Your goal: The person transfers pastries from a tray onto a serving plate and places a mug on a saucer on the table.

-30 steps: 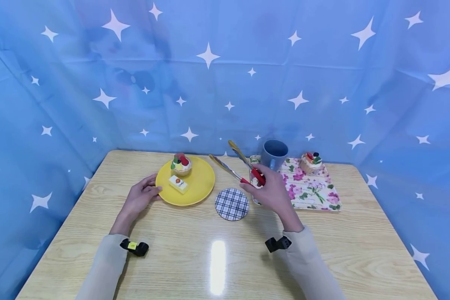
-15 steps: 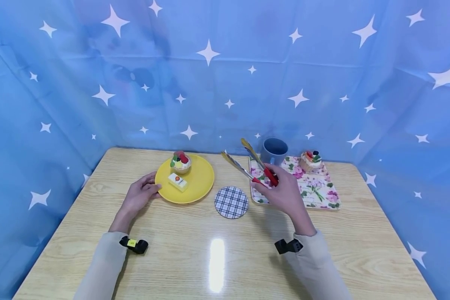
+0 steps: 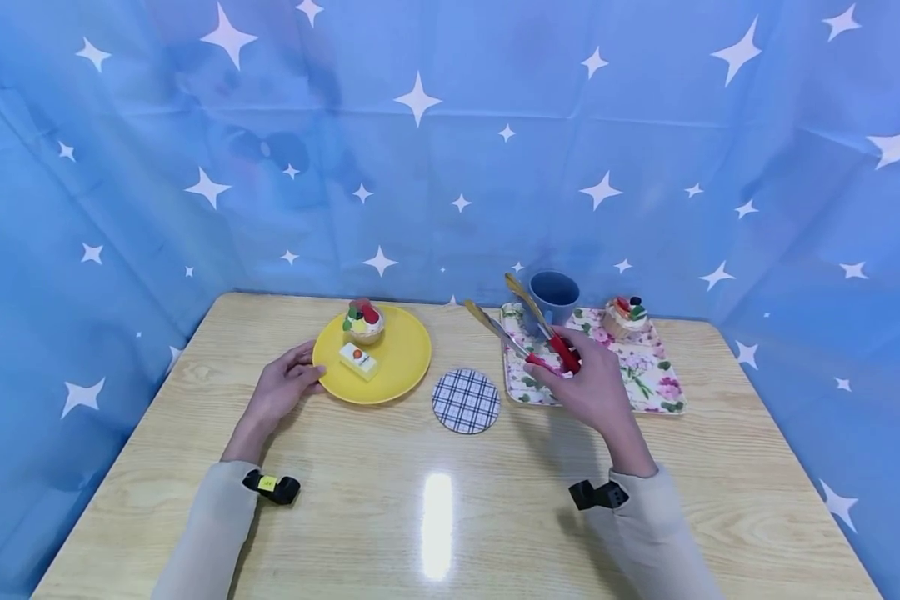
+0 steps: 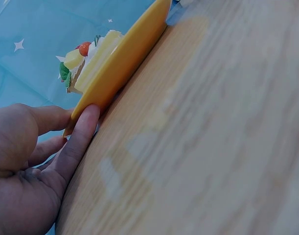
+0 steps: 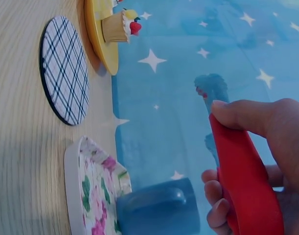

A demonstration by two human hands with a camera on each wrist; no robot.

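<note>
My left hand (image 3: 283,385) holds the left rim of a yellow plate (image 3: 405,358), with the thumb against its outer side and a finger at the rim in the left wrist view. On the plate sit a fruit-topped cupcake (image 3: 363,322) and a small pale cake slice (image 3: 358,362). My right hand (image 3: 588,379) grips red-handled tongs (image 3: 567,354) above the flowered tray (image 3: 667,398); their metal arms stand apart with nothing between the tips. Behind the tongs, a blue mug (image 3: 558,292) stands on the tray. Another fruit-topped cupcake (image 3: 625,318) sits at the tray's back right.
A round checked coaster (image 3: 466,402) lies between plate and tray on the wooden table (image 3: 345,500). A blue curtain (image 3: 450,150) with white stars hangs right behind the table's back edge and along both sides.
My right hand has moved steadily right with the tongs, from over the tray's left edge to in front of the mug. The left hand and the plate have stayed in place.
</note>
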